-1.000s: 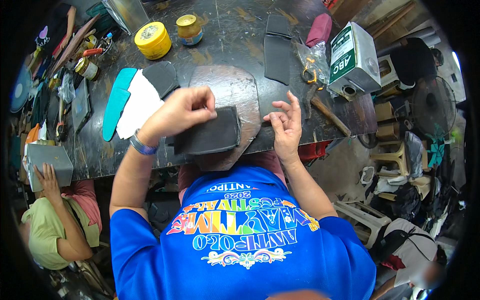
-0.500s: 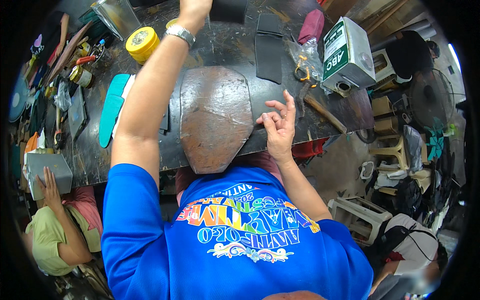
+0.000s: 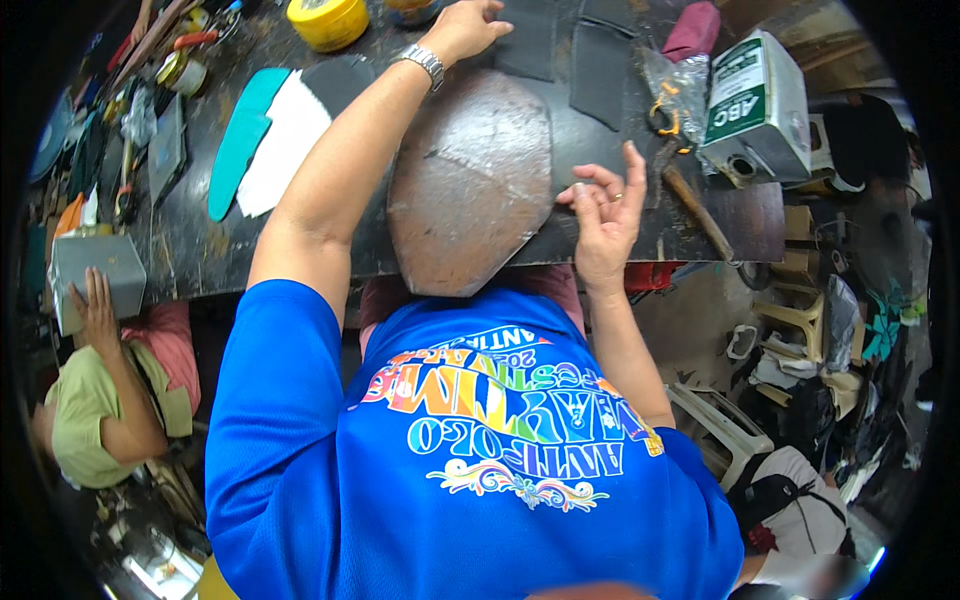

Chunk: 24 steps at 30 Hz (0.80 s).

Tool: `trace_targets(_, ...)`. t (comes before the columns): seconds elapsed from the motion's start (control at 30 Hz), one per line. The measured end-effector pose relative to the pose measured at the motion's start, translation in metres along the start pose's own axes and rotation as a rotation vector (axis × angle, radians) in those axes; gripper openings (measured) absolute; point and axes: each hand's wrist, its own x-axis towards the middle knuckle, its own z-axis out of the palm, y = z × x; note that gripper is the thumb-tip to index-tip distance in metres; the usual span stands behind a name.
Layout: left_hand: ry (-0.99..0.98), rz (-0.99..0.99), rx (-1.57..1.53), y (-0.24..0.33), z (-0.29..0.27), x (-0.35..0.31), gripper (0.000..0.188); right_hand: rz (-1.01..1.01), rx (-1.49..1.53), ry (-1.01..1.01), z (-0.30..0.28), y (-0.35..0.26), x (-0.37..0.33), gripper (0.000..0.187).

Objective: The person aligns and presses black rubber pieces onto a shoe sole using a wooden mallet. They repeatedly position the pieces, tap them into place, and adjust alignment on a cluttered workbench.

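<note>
My left hand (image 3: 466,32) reaches to the far side of the table, its bent fingers at the left edge of a flat black sheet (image 3: 524,48), seemingly gripping it. Below that forearm lies a thick brown wooden board (image 3: 470,185) with tapered ends, its near end jutting over the table edge towards my lap. My right hand (image 3: 606,225) hovers right of the board, fingers apart and holding nothing. Left of my forearm, a teal shoe-sole-shaped piece (image 3: 240,145) lies beside white pieces (image 3: 285,145). A black strip (image 3: 600,75) rests right of the sheet.
A hammer (image 3: 698,212), orange-handled scissors (image 3: 665,110) and a metal can (image 3: 757,110) stand or lie on the right. A yellow tub (image 3: 327,22) is at the back. At far left, another person's hand (image 3: 95,310) touches a grey box (image 3: 100,270). Stools (image 3: 715,430) stand at right.
The view has shifted, so the table sits higher in it. The black sheet has come nearer along with my left hand. My right hand keeps its spread pose beside the board.
</note>
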Motion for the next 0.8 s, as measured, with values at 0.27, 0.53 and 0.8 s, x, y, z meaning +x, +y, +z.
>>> trace_targets(0.27,0.057,0.333,-0.104,0.065,-0.087,-0.169,0.039,-0.475,-0.605,-0.329,0.005,-0.010,-0.010,0.068)
trace_targets(0.53,0.198,-0.055,-0.155,0.068,-0.131,-0.282,0.020,-0.396,-1.066,-0.738,0.034,-0.022,-0.007,0.074)
trace_targets(0.8,0.326,0.044,0.184,0.012,-0.154,-0.254,0.022,-0.429,-0.738,-0.573,0.046,-0.012,-0.004,0.087)
